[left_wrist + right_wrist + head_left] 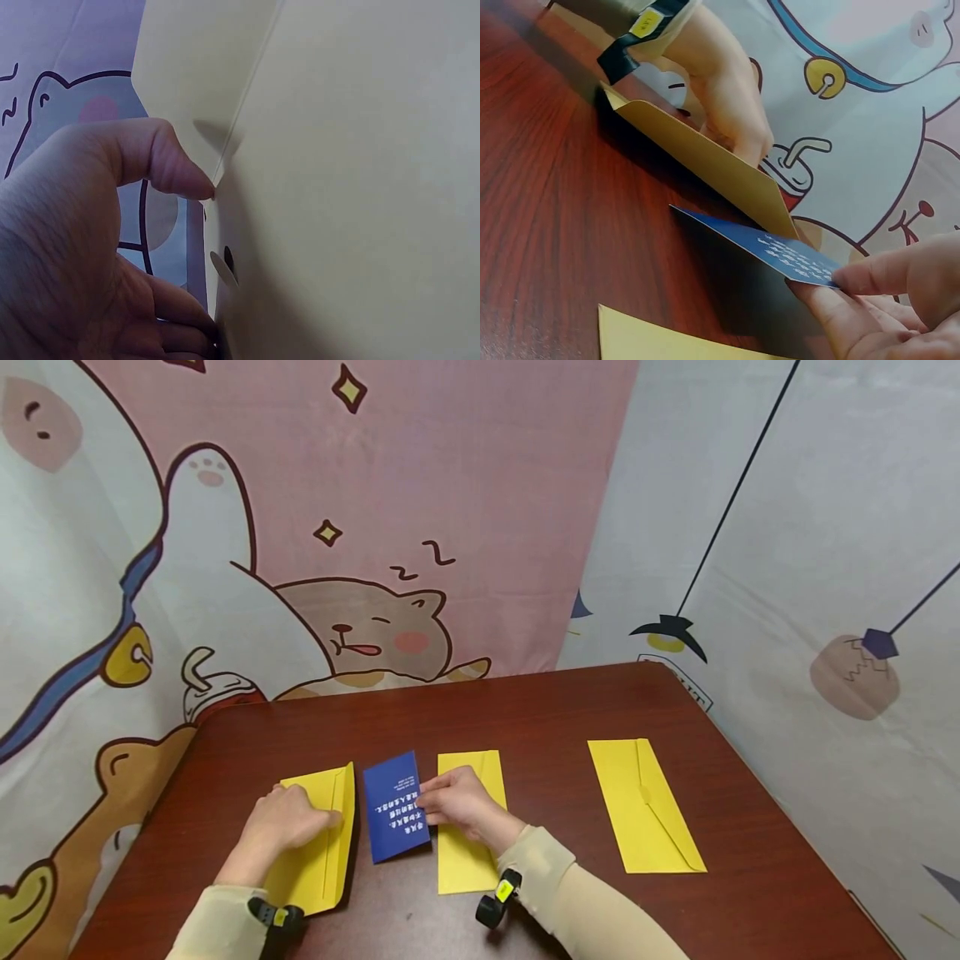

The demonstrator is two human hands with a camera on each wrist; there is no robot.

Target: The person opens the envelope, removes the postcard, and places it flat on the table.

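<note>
At the left of the table, my left hand (288,820) holds a yellow envelope (309,878), its flap standing up along the right side. The left wrist view shows my thumb (178,166) on the near face of this envelope (360,150), the other fingers partly hidden at its edge. My right hand (471,802) pinches the right edge of a dark blue card (390,837) printed with white writing. The card (739,238) is tilted and raised over the table in the right wrist view, beside the envelope's flap (697,161).
A second yellow envelope (459,872) lies under my right hand and forearm. Another yellow envelope (651,814) lies flat farther right on the brown table (555,718). Printed cloth (510,485) hangs behind the table and along its sides.
</note>
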